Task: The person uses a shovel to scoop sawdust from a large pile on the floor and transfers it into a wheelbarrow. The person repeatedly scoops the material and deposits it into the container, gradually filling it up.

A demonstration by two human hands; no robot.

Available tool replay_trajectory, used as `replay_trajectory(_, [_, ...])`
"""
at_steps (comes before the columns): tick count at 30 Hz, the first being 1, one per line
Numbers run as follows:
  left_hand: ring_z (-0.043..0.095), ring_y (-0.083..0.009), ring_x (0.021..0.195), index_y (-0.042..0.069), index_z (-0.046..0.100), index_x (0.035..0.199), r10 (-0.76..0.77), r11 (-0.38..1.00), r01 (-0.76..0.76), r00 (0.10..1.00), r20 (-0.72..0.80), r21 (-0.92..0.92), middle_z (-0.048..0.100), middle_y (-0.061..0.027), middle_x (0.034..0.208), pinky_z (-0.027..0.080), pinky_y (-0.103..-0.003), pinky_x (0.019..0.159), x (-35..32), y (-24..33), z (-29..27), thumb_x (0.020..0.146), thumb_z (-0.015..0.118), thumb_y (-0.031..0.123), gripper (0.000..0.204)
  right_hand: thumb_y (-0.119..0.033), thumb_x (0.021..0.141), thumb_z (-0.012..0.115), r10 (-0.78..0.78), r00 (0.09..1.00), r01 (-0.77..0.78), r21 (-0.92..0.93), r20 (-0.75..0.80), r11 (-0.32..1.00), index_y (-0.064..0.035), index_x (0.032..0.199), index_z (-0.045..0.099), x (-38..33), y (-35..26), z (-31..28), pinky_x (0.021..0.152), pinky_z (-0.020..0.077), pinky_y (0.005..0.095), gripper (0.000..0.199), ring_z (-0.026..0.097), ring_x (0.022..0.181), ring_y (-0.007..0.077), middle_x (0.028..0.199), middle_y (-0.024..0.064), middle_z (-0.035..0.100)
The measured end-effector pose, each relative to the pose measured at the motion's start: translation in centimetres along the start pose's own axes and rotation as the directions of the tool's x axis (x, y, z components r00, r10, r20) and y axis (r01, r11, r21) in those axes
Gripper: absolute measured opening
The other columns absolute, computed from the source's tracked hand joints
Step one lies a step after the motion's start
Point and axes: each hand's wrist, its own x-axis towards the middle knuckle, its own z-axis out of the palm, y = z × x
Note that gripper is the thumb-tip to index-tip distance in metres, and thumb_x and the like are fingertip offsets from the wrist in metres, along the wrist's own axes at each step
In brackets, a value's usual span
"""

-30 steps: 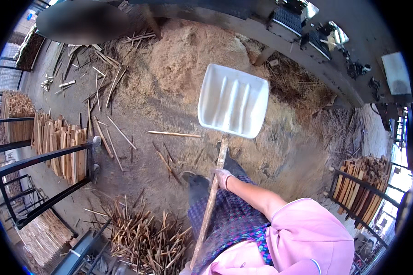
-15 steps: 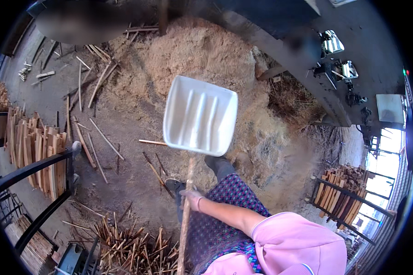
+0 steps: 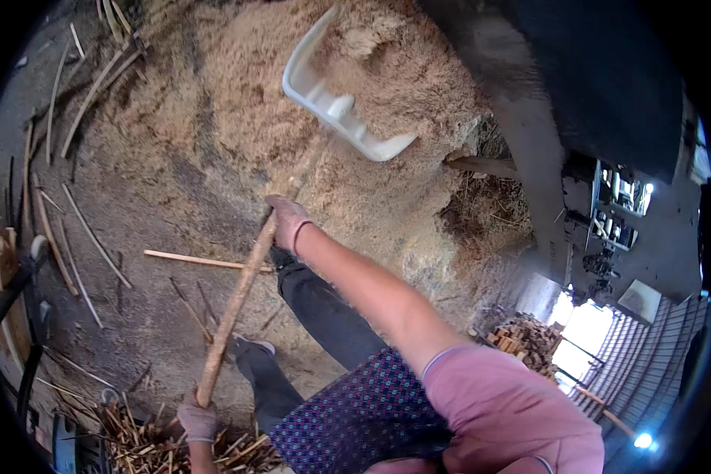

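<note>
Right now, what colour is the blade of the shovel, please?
The shovel blade is white; it shows in the head view, the only one.

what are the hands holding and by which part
A shovel, by its wooden handle: right hand nearer the white blade, left hand farther back.

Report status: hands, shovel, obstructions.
Right hand gripping shovel handle nearer white scoop, left hand at lower end. Scoop at sawdust heap, contact unclear. Loose stick lying beneath handle.
</note>
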Motion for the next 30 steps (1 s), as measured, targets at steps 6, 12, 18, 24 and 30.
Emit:
replay_trajectory(6, [0.069, -0.0429, 0.082, 0.006, 0.068, 0.110, 0.132, 0.989, -0.127, 0.989, -0.067, 0.069, 0.071, -0.0218, 0.085, 0.055, -0.048, 0.074, 1.6, 0.9, 2.0, 0.073, 0.073, 0.011, 0.038, -0.023, 0.091, 0.070, 0.124, 0.983, -0.082, 0.278, -0.138, 0.957, -0.0066, 0.100, 0.057, -1.2, 0.9, 1.1, 0.060, 0.0558, 0.0530, 0.023, 0.061, 0.075, 0.0322, 0.084, 0.0138, 0.055])
replay_trajectory(12, [0.070, -0.0413, 0.084, 0.001, 0.069, 0.113, -0.068, 0.983, 0.057, 0.996, 0.056, 0.172, 0.072, -0.0239, 0.091, 0.055, -0.048, 0.075, 3.3, -0.6, 2.0, 0.074, 0.074, 0.013, 0.042, -0.020, 0.091, 0.069, 0.308, 0.947, -0.291, 0.167, -0.091, 0.942, -0.0055, 0.093, 0.058, -0.2, -0.3, 2.0, 0.062, 0.0548, 0.0512, 0.018, 0.062, 0.070, 0.0313, 0.079, 0.0120, 0.057])
replay_trajectory(18, [0.069, -0.0411, 0.084, 0.005, 0.069, 0.113, -0.015, 0.991, 0.009, 0.999, 0.039, 0.135, 0.071, -0.0218, 0.088, 0.055, -0.047, 0.077, 4.4, 0.8, 4.6, 0.075, 0.071, 0.011, 0.038, -0.024, 0.095, 0.062, 0.260, 0.949, -0.228, 0.184, -0.177, 0.956, -0.0029, 0.091, 0.056, 1.3, -0.4, -0.4, 0.067, 0.0559, 0.0499, 0.022, 0.061, 0.071, 0.0323, 0.079, 0.0136, 0.058])
replay_trajectory(24, [0.069, -0.0409, 0.086, 0.006, 0.065, 0.118, 0.127, 0.989, -0.122, 0.990, -0.054, 0.077, 0.070, -0.0218, 0.093, 0.054, -0.049, 0.076, -1.0, -2.4, 2.9, 0.072, 0.075, 0.014, 0.048, -0.023, 0.094, 0.062, 0.249, 0.966, -0.232, 0.188, -0.075, 0.955, -0.0033, 0.089, 0.057, -4.5, 0.5, 1.4, 0.068, 0.0555, 0.0509, 0.021, 0.060, 0.070, 0.0324, 0.079, 0.0142, 0.058])
replay_trajectory(30, [0.070, -0.0423, 0.086, 0.004, 0.069, 0.113, -0.061, 0.975, 0.057, 0.998, 0.012, 0.215, 0.071, -0.0226, 0.089, 0.056, -0.048, 0.077, -9.3, -6.8, -0.9, 0.073, 0.074, 0.016, 0.042, -0.024, 0.091, 0.068, 0.318, 0.947, -0.297, 0.266, -0.037, 0.917, -0.0050, 0.099, 0.061, -10.7, 8.0, 0.7, 0.078, 0.0522, 0.0477, 0.022, 0.062, 0.083, 0.0298, 0.089, 0.0144, 0.061])
